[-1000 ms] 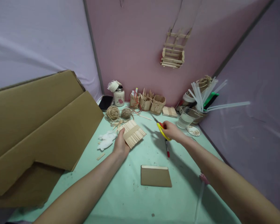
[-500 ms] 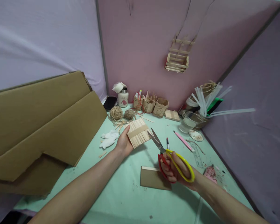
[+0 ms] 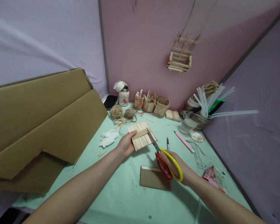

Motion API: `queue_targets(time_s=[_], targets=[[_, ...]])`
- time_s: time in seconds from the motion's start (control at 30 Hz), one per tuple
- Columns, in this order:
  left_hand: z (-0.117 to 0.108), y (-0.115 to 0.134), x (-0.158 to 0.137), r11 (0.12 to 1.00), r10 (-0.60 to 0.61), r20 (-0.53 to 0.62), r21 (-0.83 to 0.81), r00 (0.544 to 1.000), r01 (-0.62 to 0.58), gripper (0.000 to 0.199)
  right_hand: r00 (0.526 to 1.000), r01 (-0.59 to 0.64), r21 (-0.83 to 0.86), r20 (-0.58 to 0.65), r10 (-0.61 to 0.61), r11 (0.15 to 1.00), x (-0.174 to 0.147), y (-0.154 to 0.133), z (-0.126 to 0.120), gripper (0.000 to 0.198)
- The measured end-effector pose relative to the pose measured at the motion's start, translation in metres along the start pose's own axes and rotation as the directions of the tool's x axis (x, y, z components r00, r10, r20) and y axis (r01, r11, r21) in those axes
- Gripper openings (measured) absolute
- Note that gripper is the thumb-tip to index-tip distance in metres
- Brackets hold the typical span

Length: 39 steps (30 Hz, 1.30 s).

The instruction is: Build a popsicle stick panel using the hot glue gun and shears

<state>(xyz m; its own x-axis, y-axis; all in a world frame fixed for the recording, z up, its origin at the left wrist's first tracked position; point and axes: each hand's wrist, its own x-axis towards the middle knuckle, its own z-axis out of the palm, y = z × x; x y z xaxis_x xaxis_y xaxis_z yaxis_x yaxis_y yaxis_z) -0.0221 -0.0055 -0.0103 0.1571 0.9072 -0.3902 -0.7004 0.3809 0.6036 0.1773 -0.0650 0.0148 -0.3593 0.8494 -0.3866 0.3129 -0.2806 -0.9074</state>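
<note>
My left hand [image 3: 125, 145] holds a flat panel of glued wooden craft sticks [image 3: 140, 135] above the green table, with a cross stick on top. My right hand [image 3: 174, 167] grips scissors [image 3: 164, 155] with one yellow and one red handle. The scissor blades point up-left and their tips touch the panel's right part. A brown cardboard piece [image 3: 154, 178] with a stick along its top edge lies on the table below my right hand.
Large folded cardboard sheets [image 3: 37, 124] lean at the left. Twine balls [image 3: 116, 112], small stick baskets [image 3: 161, 106], a jar [image 3: 123, 96], a glass cup [image 3: 188, 123], white strips [image 3: 205, 99], a red pen [image 3: 167, 143] and a pink pen [image 3: 183, 141] crowd the table's back and right. A stick swing [image 3: 180, 58] hangs on the wall.
My right hand picked the scissors up from the table's back, brought them near, then moved the blades to the stick panel. My left hand tilted the panel slightly toward them.
</note>
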Motion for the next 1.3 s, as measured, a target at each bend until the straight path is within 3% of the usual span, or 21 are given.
queue_targets(time_s=[0.27, 0.47, 0.67, 0.83, 1.1, 1.2, 1.3], targets=[[-0.005, -0.002, 0.006, 0.996, -0.088, -0.021, -0.033, 0.996, 0.087, 0.033, 0.996, -0.086, -0.041, -0.041, 0.084, 0.995, 0.015, 0.006, -0.002, 0.051], [-0.013, -0.002, 0.016, 0.996, -0.081, -0.088, -0.046, 0.993, 0.077, 0.033, 0.992, -0.118, -0.067, -0.057, 0.114, 0.991, 0.015, 0.002, -0.009, 0.051], [-0.012, -0.001, 0.021, 0.994, -0.106, -0.062, -0.029, 0.992, 0.105, 0.035, 0.986, -0.100, -0.085, -0.141, 0.087, 0.991, 0.008, -0.006, -0.030, 0.051], [0.004, -0.002, 0.030, 0.993, -0.084, -0.144, 0.071, 0.986, 0.095, 0.031, 0.971, -0.070, -0.131, -0.235, 0.037, 0.989, 0.011, -0.018, -0.054, 0.052], [0.030, -0.007, 0.049, 0.973, -0.108, -0.110, 0.194, 0.988, 0.128, 0.025, 0.915, -0.063, -0.366, -0.393, -0.093, 0.929, 0.057, -0.046, -0.086, 0.050], [0.041, -0.020, 0.054, 0.972, -0.090, -0.054, 0.212, 0.994, 0.099, 0.023, 0.911, -0.088, -0.509, -0.390, -0.138, 0.856, 0.082, -0.063, -0.081, 0.040], [0.056, -0.038, 0.059, 0.976, -0.056, 0.007, 0.213, 0.998, 0.053, 0.018, 0.934, -0.130, -0.585, -0.344, -0.100, 0.801, 0.112, -0.080, -0.058, 0.028]])
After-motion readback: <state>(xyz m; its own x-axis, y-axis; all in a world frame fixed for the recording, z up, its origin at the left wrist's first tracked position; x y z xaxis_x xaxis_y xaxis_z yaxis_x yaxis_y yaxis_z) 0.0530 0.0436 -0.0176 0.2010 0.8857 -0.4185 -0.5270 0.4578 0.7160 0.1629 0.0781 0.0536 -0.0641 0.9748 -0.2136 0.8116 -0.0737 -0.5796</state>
